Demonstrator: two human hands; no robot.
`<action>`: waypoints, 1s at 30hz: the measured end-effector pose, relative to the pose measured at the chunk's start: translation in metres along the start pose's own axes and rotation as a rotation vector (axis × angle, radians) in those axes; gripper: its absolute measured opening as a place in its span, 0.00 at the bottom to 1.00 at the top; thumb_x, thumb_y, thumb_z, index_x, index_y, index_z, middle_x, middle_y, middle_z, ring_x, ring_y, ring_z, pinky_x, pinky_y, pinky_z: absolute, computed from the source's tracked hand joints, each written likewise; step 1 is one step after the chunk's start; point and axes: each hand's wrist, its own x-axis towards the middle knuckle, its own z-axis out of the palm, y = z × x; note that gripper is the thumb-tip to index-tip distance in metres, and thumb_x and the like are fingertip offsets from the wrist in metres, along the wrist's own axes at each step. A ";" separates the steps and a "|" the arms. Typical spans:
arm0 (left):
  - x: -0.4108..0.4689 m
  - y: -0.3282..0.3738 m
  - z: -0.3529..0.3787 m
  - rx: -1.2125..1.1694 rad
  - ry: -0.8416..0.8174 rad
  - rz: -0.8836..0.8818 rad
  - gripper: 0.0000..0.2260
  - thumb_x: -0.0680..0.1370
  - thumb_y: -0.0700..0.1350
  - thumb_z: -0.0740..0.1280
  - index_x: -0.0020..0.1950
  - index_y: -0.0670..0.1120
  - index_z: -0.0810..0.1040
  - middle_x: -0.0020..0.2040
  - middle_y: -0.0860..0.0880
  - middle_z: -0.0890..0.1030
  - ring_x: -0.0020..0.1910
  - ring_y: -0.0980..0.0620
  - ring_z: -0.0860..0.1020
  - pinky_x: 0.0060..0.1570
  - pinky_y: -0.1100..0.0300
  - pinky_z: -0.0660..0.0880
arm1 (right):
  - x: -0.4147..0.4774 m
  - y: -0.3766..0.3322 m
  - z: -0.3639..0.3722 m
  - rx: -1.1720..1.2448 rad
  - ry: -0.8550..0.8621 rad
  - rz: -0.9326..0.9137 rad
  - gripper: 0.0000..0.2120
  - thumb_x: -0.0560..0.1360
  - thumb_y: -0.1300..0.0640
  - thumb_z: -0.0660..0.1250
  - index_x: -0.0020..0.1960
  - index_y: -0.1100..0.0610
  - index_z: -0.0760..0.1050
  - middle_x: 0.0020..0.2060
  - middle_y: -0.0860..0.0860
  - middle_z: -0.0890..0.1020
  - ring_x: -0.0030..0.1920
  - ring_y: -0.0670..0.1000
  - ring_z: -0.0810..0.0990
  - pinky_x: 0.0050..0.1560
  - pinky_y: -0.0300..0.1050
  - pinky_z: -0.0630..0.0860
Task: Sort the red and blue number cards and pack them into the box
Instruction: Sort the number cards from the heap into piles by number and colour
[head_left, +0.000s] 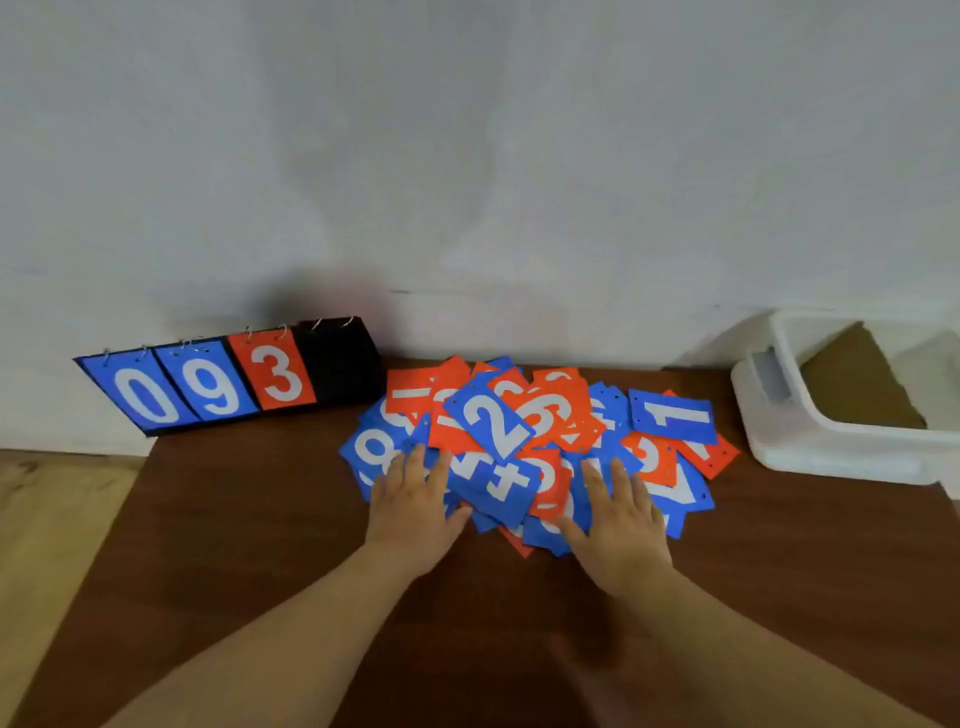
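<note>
hands (415, 506) on cards (670, 415), scoreboard (218, 382) "093"

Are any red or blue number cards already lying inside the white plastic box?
No, the white plastic box shows only brown inside; the number cards lie heaped on the brown wooden table.

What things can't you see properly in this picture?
Head view, card pile: lower cards are covered by upper ones, so they can't be counted.
Head view: left hand and right hand cover the cards beneath them.
Head view, white box: cut off by the right edge.
Head view, scoreboard: rightmost panel is dark, no number readable.
</note>
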 end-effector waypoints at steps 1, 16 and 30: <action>0.010 0.001 -0.001 -0.006 -0.003 0.007 0.37 0.80 0.67 0.59 0.83 0.55 0.49 0.83 0.44 0.48 0.82 0.40 0.48 0.78 0.40 0.54 | 0.009 -0.001 0.000 -0.004 -0.007 -0.012 0.40 0.77 0.28 0.53 0.81 0.41 0.41 0.82 0.52 0.44 0.82 0.61 0.44 0.78 0.62 0.53; 0.124 -0.019 -0.006 -0.073 0.112 -0.040 0.34 0.78 0.65 0.65 0.79 0.55 0.58 0.79 0.46 0.60 0.79 0.41 0.58 0.76 0.40 0.61 | 0.123 -0.075 0.013 0.046 0.069 -0.184 0.37 0.76 0.37 0.64 0.80 0.43 0.54 0.77 0.54 0.61 0.77 0.60 0.60 0.75 0.60 0.63; 0.146 -0.045 -0.009 -0.063 0.061 0.011 0.31 0.78 0.64 0.65 0.78 0.54 0.63 0.74 0.51 0.68 0.73 0.45 0.66 0.71 0.45 0.66 | 0.155 -0.092 0.010 0.344 -0.086 -0.038 0.26 0.76 0.48 0.73 0.72 0.43 0.70 0.67 0.48 0.73 0.62 0.49 0.76 0.48 0.38 0.78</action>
